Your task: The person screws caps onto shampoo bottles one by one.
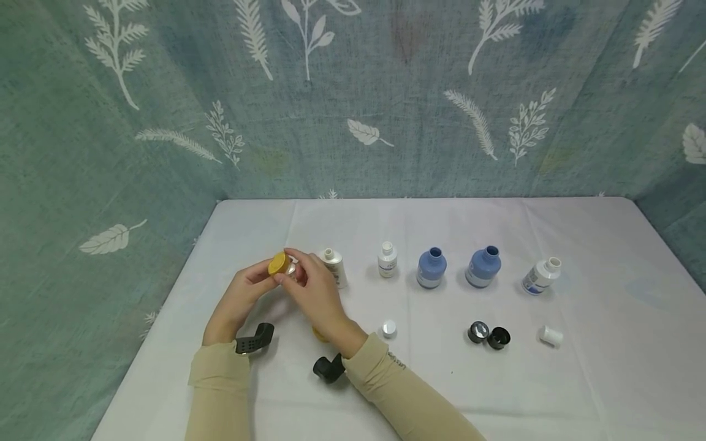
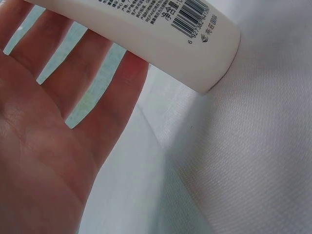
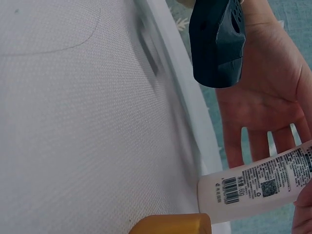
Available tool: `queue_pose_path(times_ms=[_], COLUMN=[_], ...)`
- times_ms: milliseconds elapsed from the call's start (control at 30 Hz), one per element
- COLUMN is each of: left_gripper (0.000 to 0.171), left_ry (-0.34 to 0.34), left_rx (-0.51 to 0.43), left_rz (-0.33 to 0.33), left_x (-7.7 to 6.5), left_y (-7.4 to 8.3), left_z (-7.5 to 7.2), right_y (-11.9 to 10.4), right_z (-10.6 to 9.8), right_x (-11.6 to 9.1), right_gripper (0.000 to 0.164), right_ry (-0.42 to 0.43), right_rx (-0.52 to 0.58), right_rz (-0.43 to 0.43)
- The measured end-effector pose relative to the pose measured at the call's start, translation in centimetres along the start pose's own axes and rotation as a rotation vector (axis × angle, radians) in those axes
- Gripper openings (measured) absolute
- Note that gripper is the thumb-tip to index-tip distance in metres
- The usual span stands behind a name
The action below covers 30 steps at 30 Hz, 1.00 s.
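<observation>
Head view: toward the left end of the table [image 1: 579,392], the left hand [image 1: 237,300] grasps a tilted bottle [image 2: 170,41], and the right hand [image 1: 320,291] pinches the yellow cap [image 1: 279,264] at its top with thumb and forefinger. Left wrist view shows the left fingers nearly straight, the bottle lying across them, their tips hidden behind it; where that thumb presses I cannot tell.

The main risk, I judge, is slip. Those flat fingers may give a smooth body little hold, so a hard turn of the cap could spin the bottle with it. Whether the cap is threaded or merely resting does not show — if loose, it could drop, and a firm squeeze might push contents out.

The right arm is another hazard. An open silver bottle [image 1: 334,266] stands close beyond the right hand, where a sharp pull could tip it. A second yellow cap [image 1: 319,334] lies partly hidden by the right wrist, near the wrist camera [image 1: 328,370] — a low swing could send it rolling. The sleeve [image 1: 386,367] likewise could brush the white cap [image 1: 389,329] nearby.
</observation>
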<state>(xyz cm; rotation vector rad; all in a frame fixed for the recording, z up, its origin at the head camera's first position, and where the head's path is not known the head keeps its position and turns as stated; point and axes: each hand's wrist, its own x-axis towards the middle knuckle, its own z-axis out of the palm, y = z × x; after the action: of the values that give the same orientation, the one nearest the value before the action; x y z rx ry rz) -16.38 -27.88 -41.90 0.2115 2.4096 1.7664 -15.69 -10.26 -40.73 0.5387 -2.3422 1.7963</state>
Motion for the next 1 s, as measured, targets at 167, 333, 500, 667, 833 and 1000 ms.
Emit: queue_pose_path(times_ms=[167, 333, 500, 667, 833, 1000], left_gripper=[0.044, 0.046, 0.045, 0.043, 0.042, 0.04], left_ry=[0.006, 0.02, 0.05, 0.066, 0.064, 0.067], left_rx=[0.008, 0.004, 0.002, 0.006, 0.027, 0.026], left_rz=[-0.002, 0.013, 0.042, 0.033, 0.017, 0.01], left_x=[-0.04, -0.04, -0.01, 0.17, 0.58, 0.52], left_y=[-0.14, -0.11, -0.19, -0.25, -0.07, -0.08], left_z=[-0.04, -0.07, 0.0, 0.11, 0.29, 0.34], right_y=[0.03, 0.12, 0.09, 0.05, 0.09, 0.25], right_z=[0.09, 0.17, 0.19, 0.06, -0.07, 0.02], right_x=[-0.12, -0.17, -0.25, -0.17, -0.05, -0.11], right_gripper=[0.043, 0.04, 0.041, 0.038, 0.031, 0.025], right_ry=[0.006, 0.01, -0.003, 0.007, 0.048, 0.038], right_rx=[0.047, 0.107, 0.161, 0.181, 0.2, 0.186], right_rz=[0.016, 0.035, 0.062, 0.08, 0.082, 0.075])
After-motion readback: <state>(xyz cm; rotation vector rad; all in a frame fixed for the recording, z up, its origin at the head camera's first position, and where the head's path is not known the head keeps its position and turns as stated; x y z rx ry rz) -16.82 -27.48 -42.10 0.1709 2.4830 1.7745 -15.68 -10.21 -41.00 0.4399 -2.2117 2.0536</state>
